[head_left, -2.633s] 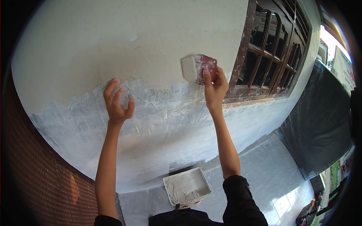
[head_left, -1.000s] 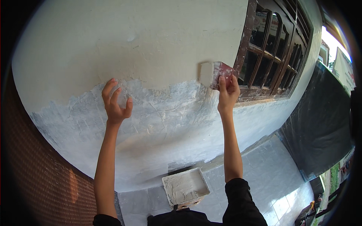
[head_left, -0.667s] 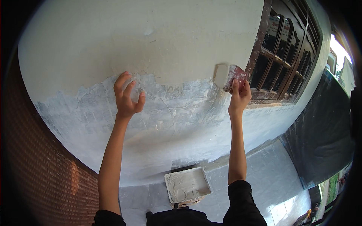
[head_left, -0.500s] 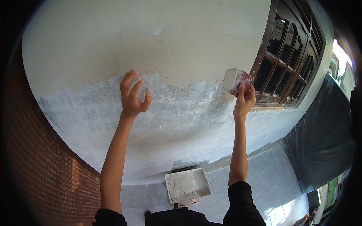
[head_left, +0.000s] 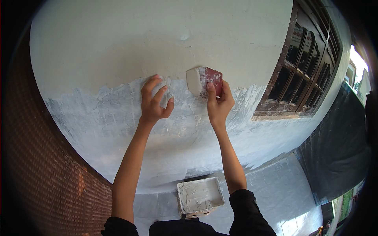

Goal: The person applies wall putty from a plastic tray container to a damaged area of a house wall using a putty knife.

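- The right hand (head_left: 220,103) grips a thin, dark-red, flat-bladed spreader (head_left: 214,78), thumb on its face, at the right end.
- The spreader lies against the off-white plastered wall (head_left: 118,47), left of the dark-brown wooden window (head_left: 293,76); pale, creamy putty (head_left: 193,80) covers its left part.
- The left hand (head_left: 154,103) holds nothing visible, fingers loosely curled near the wall; whether they touch it, I cannot tell.
- The spreader looks light and fairly stiff, probably slippery where smeared; the cleaner right end seems the best hold.
- White marks on it are too small to read; red lettering, apparently reflected, shows in the window's upper panes.
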Motion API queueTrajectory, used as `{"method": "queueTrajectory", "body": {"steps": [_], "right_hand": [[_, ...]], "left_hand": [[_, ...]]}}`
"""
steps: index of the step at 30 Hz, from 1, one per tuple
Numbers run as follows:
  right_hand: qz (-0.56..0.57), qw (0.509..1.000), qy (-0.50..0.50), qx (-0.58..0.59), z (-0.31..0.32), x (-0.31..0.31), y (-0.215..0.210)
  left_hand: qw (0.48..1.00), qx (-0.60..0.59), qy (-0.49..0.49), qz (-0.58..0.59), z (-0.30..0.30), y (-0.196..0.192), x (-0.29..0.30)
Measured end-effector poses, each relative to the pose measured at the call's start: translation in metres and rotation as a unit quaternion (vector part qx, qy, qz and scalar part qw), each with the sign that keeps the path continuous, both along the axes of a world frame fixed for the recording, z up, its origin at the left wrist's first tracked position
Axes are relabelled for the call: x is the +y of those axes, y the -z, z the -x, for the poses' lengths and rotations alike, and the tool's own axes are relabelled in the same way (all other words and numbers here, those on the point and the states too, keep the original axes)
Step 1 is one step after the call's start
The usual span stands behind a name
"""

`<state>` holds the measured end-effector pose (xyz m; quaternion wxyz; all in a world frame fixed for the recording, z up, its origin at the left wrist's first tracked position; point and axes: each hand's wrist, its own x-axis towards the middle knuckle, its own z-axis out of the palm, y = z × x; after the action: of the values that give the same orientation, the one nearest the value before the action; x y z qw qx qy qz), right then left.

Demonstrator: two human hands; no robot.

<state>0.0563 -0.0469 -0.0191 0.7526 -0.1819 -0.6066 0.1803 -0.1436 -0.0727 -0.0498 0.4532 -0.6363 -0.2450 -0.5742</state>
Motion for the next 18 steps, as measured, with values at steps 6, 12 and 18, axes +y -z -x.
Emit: {"method": "queueTrajectory", "body": {"steps": [6,12,18], "right_hand": [[-0.027,0.999,-0.011,0.027,-0.008,-0.002,-0.007],[-0.02,0.999,0.046,0.02,-0.004,-0.002,-0.002],[-0.01,0.999,-0.022,0.028,0.009,-0.008,-0.005]], "left_hand": [[1.0,-0.003,0.015,0.001,0.001,-0.001,-0.004],[1.0,0.002,0.03,-0.002,-0.001,-0.001,-0.002],[1.0,0.006,0.026,0.005,0.004,-0.004,-0.003]]}}
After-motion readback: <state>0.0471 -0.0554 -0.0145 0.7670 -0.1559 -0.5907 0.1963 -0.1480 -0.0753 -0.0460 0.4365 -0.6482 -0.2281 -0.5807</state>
